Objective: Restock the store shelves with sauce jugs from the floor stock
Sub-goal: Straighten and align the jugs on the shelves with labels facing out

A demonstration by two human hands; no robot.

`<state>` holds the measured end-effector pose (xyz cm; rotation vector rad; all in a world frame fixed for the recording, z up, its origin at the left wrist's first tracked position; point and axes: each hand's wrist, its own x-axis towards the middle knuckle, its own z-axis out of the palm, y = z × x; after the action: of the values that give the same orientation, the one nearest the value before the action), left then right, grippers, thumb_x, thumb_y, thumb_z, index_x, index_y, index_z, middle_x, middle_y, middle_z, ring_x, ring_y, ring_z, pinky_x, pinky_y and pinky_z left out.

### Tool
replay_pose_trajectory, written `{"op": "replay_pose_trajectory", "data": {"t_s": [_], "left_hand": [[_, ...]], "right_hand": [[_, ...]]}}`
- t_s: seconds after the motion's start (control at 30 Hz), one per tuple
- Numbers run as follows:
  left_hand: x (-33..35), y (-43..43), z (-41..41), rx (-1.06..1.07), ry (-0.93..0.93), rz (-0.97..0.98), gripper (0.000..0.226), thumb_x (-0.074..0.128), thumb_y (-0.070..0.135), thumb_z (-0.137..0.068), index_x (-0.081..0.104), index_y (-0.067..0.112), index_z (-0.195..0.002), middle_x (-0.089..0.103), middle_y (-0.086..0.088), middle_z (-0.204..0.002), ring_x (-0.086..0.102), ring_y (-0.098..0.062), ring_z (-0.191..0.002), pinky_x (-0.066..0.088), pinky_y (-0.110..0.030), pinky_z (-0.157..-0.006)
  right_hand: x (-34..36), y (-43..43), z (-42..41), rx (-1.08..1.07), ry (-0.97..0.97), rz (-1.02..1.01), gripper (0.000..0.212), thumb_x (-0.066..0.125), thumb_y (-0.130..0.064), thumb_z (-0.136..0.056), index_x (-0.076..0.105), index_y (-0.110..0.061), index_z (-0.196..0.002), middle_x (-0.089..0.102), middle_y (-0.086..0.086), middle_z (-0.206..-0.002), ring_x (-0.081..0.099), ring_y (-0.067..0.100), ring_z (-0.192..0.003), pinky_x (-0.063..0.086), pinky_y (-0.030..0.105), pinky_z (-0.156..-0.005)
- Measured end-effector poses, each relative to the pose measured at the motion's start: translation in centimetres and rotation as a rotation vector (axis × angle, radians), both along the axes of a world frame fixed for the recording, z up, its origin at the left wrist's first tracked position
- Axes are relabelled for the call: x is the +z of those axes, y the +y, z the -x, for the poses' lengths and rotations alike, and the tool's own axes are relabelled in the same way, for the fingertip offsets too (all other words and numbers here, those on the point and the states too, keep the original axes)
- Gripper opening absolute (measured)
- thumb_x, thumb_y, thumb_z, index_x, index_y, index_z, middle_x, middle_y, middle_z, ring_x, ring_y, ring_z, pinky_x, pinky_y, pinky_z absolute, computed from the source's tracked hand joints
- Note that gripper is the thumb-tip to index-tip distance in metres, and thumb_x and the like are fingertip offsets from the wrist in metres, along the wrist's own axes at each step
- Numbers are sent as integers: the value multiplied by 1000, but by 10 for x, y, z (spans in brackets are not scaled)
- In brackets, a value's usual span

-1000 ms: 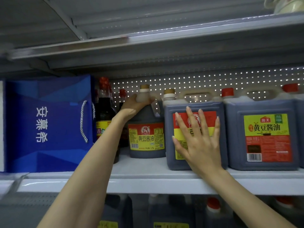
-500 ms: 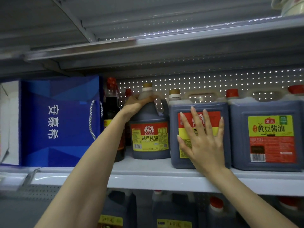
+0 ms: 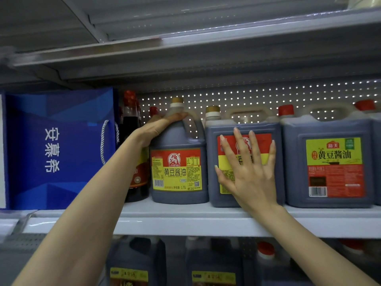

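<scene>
Two jugs under hand, mid-frame on shelf (image 3: 185, 216). Curls left hand (image 3: 162, 125) over shoulder of round jug (image 3: 178, 141), just under cap; presses right hand (image 3: 248, 174) flat, fingers spread, on square jug (image 3: 212, 145) label. Could tip round jug w/ so high a push, or knock bottles (image 3: 131, 129) left of it. Vs 1 s ago: grips lower, off the neck; keeps right hand flat as before.
</scene>
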<state>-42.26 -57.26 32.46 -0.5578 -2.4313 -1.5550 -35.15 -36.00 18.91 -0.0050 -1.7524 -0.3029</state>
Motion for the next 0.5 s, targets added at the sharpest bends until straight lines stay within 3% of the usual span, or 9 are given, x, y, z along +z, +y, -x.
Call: {"op": "replay_pose_trajectory", "data": {"t_s": [0.13,0.27,0.4,0.5], "left_hand": [[1,-3,-5,4,27,6,44,56,64,-78,54,23,-93,62,-2,-89,60,-17,-77,43,-26,-61],[0,-5,-7,20,31,3,51,61,67,-72,55,23,-96,64,-4,-96,62,-19,-81,44,-28,-63],[0,-6,-8,20,12,4,77,62,74,-56,56,18,-109,65,-6,-99,63,-21,-83,45,-28,-64],[-2,-3,-8,33,23,-20,75,62,74,-62,54,18,-112,64,-4,-97,63,-20,-83,46,-28,-64]], "right_hand": [[0,1,0,-4,-6,-7,64,27,-60,-96,31,-24,-150,23,8,-157,19,33,-145,8,65,-112],[1,2,2,19,-45,5,66,19,-61,-97,28,-24,-150,22,9,-158,17,34,-145,7,65,-111],[2,4,3,55,-81,27,68,17,-64,-95,24,-25,-151,17,8,-158,13,33,-146,6,65,-111],[0,4,2,46,-84,23,70,20,-64,-94,25,-24,-151,17,9,-158,13,33,-146,7,67,-110]]}}
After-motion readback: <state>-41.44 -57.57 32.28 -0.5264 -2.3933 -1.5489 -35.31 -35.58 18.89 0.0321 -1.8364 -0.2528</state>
